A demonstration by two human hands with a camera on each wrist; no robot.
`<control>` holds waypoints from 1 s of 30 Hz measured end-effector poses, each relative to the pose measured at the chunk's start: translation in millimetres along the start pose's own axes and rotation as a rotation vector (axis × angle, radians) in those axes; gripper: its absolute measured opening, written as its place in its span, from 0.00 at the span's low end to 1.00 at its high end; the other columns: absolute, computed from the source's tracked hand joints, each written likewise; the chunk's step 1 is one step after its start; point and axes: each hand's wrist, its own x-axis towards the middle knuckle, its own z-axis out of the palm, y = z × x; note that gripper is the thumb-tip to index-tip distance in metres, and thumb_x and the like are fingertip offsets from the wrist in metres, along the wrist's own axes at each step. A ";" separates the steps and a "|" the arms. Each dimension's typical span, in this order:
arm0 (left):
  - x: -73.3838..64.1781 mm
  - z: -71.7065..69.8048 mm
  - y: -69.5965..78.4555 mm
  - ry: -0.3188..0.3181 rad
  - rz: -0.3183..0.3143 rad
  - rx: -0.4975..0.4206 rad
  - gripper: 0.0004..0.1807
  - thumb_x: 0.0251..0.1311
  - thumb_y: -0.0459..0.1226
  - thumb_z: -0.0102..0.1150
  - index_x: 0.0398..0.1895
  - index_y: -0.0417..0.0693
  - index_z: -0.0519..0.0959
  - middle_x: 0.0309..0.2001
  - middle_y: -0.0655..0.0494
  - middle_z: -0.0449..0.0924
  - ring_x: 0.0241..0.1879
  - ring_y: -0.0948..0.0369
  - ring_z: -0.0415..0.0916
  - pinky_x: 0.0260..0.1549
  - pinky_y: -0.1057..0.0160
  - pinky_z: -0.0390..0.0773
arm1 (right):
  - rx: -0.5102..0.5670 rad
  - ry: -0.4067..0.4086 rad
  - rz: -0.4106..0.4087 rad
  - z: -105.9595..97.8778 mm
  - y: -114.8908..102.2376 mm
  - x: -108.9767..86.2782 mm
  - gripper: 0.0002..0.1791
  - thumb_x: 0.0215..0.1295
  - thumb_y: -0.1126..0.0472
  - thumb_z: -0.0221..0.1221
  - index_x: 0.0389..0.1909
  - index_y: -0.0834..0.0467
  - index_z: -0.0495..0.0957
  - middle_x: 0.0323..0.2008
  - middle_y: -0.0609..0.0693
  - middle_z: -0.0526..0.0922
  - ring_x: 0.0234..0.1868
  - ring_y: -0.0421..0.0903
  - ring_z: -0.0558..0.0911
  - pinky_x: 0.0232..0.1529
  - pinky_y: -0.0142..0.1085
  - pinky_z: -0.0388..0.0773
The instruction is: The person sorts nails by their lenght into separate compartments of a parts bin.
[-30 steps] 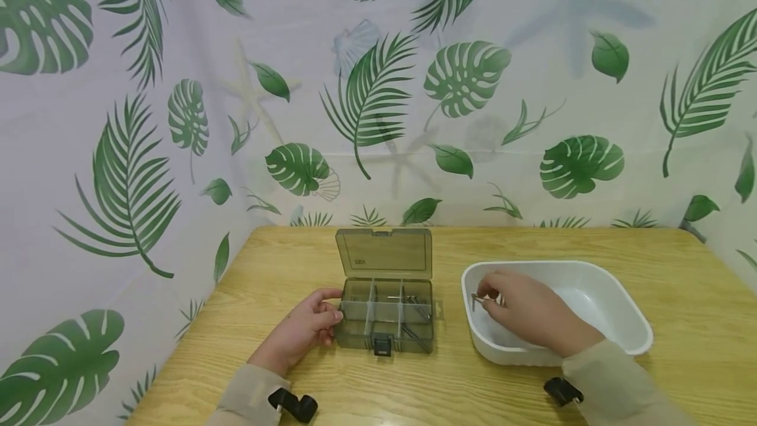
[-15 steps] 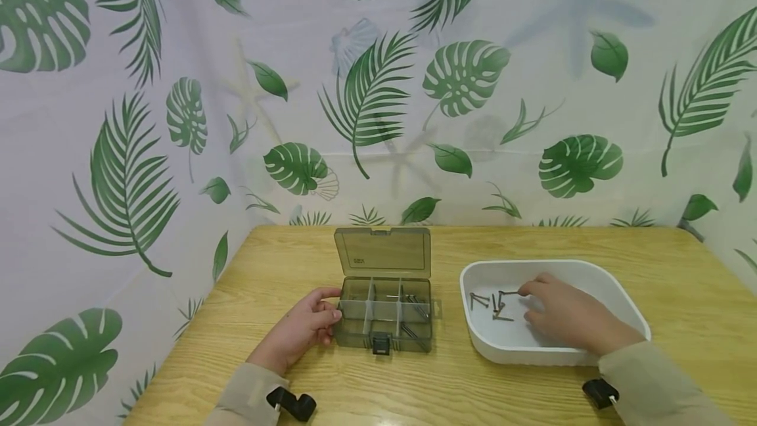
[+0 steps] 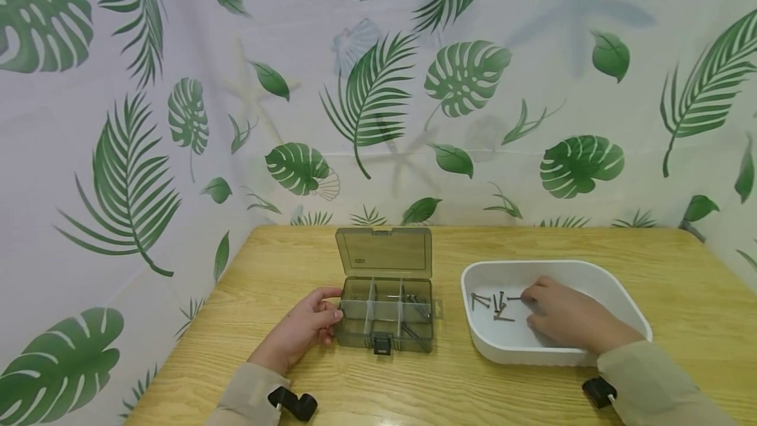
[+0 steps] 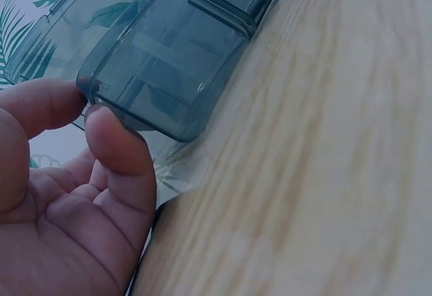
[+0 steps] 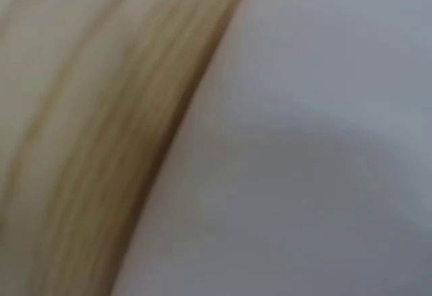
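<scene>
- My left hand (image 3: 304, 326) pinches the left side of the grey box (image 3: 356, 339), lid (image 3: 384, 254) raised.
- Dark screws (image 3: 409, 331) lie inside the box's right part.
- Right of the box, loose screws (image 3: 496, 304) lie in the white tray (image 3: 520, 355) on the desk (image 3: 426, 390).
- Farther right of the box, my right hand (image 3: 570, 316) is over the tray, fingertips at one screw (image 3: 514, 298); I cannot tell whether they grip it.
</scene>
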 end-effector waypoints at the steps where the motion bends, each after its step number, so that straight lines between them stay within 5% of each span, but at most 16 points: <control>1: 0.2 0.0 -0.3 -0.002 0.001 0.001 0.29 0.74 0.32 0.53 0.75 0.38 0.59 0.38 0.51 0.71 0.26 0.60 0.66 0.26 0.65 0.75 | -0.001 0.001 0.006 0.0 0.4 -0.2 0.16 0.62 0.58 0.66 0.49 0.61 0.83 0.47 0.54 0.78 0.49 0.54 0.80 0.52 0.56 0.76; 6: 0.5 0.5 -1.7 -0.007 0.007 0.000 0.30 0.73 0.32 0.53 0.75 0.37 0.58 0.38 0.51 0.71 0.26 0.60 0.65 0.26 0.66 0.75 | -0.009 -0.029 0.022 -0.8 1.6 -1.1 0.03 0.62 0.61 0.64 0.34 0.54 0.80 0.32 0.45 0.76 0.34 0.44 0.74 0.38 0.46 0.75; 18: 0.5 1.8 -3.5 0.000 0.008 -0.003 0.30 0.74 0.33 0.54 0.75 0.38 0.59 0.38 0.51 0.71 0.26 0.60 0.66 0.26 0.65 0.75 | -0.004 -0.084 0.039 1.6 4.8 -3.7 0.07 0.60 0.64 0.59 0.26 0.51 0.73 0.23 0.45 0.73 0.26 0.44 0.70 0.28 0.40 0.66; 30: -1.6 2.1 -2.5 0.009 0.007 0.004 0.29 0.74 0.33 0.53 0.75 0.39 0.59 0.38 0.51 0.71 0.26 0.60 0.66 0.26 0.65 0.75 | 0.065 0.097 -0.011 -5.8 -20.9 -1.3 0.06 0.59 0.64 0.61 0.29 0.50 0.74 0.23 0.44 0.72 0.28 0.43 0.71 0.31 0.40 0.66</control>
